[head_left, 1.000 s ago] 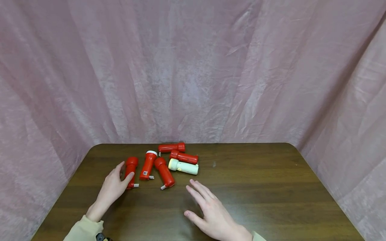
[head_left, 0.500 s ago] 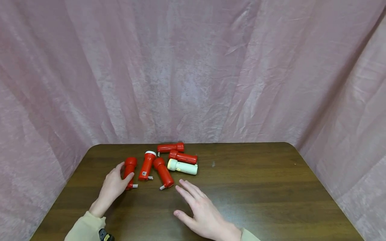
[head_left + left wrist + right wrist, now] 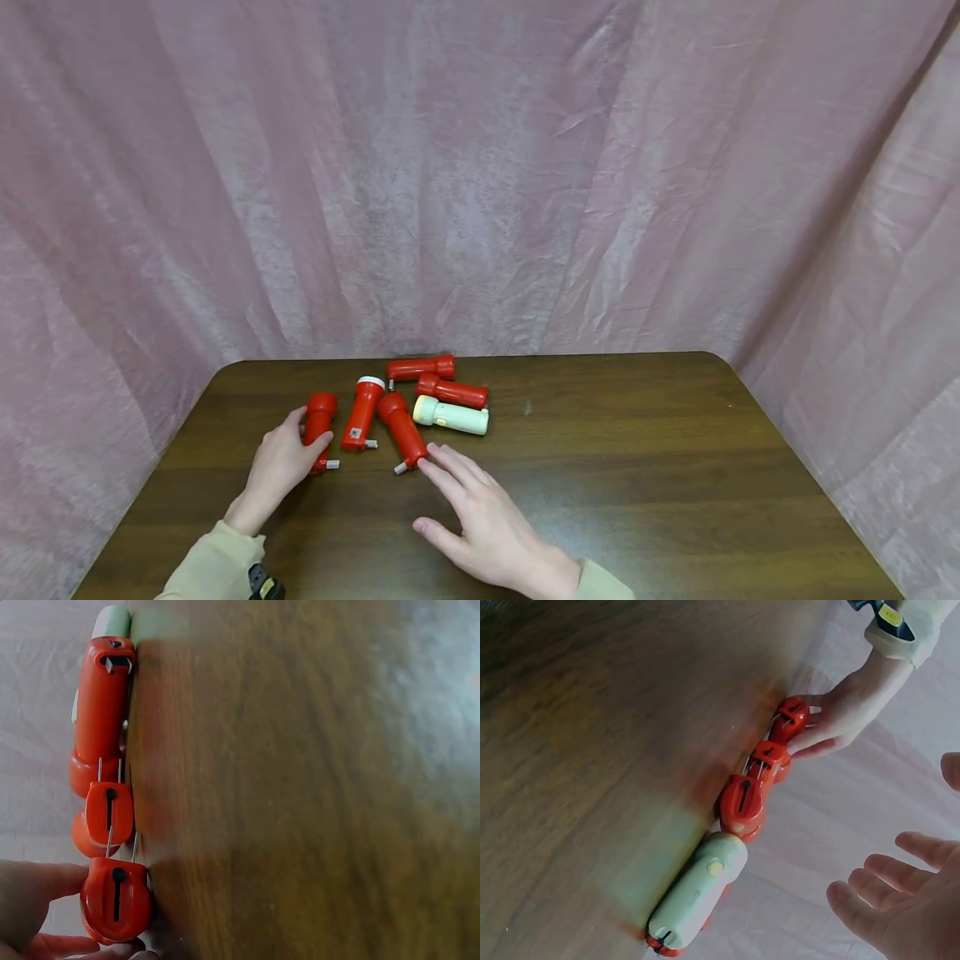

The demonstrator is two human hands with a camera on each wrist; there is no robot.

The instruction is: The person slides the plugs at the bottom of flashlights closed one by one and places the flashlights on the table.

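Note:
My left hand [image 3: 277, 468] pinches the leftmost red flashlight [image 3: 321, 408], with the thumb on its right side and the fingers on its left. That flashlight lies on the table, metal plug prongs sticking out at its near end. In the left wrist view its red end [image 3: 116, 900] shows a black slot. To its right lie a red flashlight with a white rim [image 3: 363, 414] and another red one [image 3: 402, 433], slanted. My right hand [image 3: 483, 527] holds nothing. Its fingers are extended, with the fingertips just by the near end of the slanted flashlight; whether they touch cannot be told.
A pale green flashlight [image 3: 452, 415] lies right of the slanted one. Behind it are a red flashlight [image 3: 453, 392] and, near the back edge, another red one [image 3: 420, 367]. The brown wooden table [image 3: 637, 467] ends at a pink curtain [image 3: 480, 183].
My right hand has moved left toward the slanted red flashlight. My left hand has closed a little more around the leftmost flashlight, which has stayed in place.

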